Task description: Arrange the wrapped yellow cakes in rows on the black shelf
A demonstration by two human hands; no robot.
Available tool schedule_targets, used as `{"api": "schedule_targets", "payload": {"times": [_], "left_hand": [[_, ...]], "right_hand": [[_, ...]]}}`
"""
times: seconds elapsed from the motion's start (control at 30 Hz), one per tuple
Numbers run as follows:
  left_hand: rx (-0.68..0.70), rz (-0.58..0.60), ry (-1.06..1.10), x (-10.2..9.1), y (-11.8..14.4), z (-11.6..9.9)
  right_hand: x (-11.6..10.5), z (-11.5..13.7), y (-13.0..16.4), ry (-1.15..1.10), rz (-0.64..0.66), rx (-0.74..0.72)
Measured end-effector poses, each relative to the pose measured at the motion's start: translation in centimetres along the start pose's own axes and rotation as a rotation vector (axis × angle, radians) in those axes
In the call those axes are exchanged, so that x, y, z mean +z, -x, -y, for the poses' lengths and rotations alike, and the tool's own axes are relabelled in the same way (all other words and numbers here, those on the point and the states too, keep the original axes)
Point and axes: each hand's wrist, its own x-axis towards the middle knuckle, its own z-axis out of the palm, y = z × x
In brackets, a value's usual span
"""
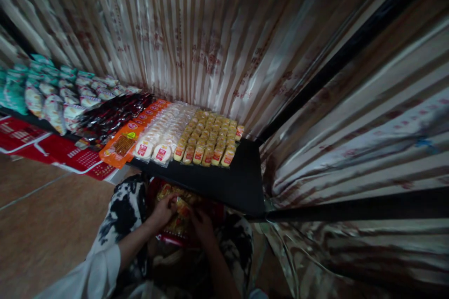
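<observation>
Well left of the fingers lie green-and-white packets [54, 98], then, nearer, an orange packet [121, 142] and round white crackers [162, 152]. The left hand [162, 211] pinches a small clear packet [181, 206] over a red container [175, 240]; the right hand's [202, 225] fingers bend beside it, grip too dim to tell. Wrapped yellow cakes [207, 142] lie beyond the fingers.

There is one left hand [165, 209] and one right hand [202, 226]. One black shelf [242, 182] holds yellow packs [206, 142], six in the front row, two rows of round white packs [162, 153] and one row of orange packs [122, 145].
</observation>
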Motion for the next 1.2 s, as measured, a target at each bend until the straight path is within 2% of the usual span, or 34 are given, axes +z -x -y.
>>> {"api": "schedule_targets", "payload": {"times": [0.17,0.3,0.43,0.6,0.83,0.93,1.07,1.2], "left_hand": [[0.200,0.024,-0.156,-1.0,0.8,-3.8],[0.362,0.101,-0.309,-1.4,1.6,-7.5],[0.476,0.154,-0.382,-1.2,1.6,-11.1],[0.628,0.221,-0.410,-0.3,0.6,-14.8],[0.733,0.235,-0.401,2.8,-2.0,-19.7],[0.756,0.177,-0.349,4.7,-3.4,-22.0],[0.814,0.135,-0.329,7.0,-5.1,-24.8],[0.897,0.099,-0.445,8.8,-6.9,-26.6]], "right_hand": [[-1.6,1.7,1.1,0.101,0.010,-0.081],[-3.3,4.0,1.9,0.246,-0.123,-0.223],[-5.0,6.2,2.2,0.190,-0.236,-0.326],[-7.5,7.0,1.4,0.051,-0.280,-0.325],[-11.1,7.3,-0.9,-0.250,-0.347,-0.225],[-13.1,7.9,-2.8,-0.358,-0.481,-0.213],[-16.1,8.4,-6.4,-0.380,-0.671,-0.258],[-18.7,8.5,-10.5,-0.283,-0.771,-0.233]]}}
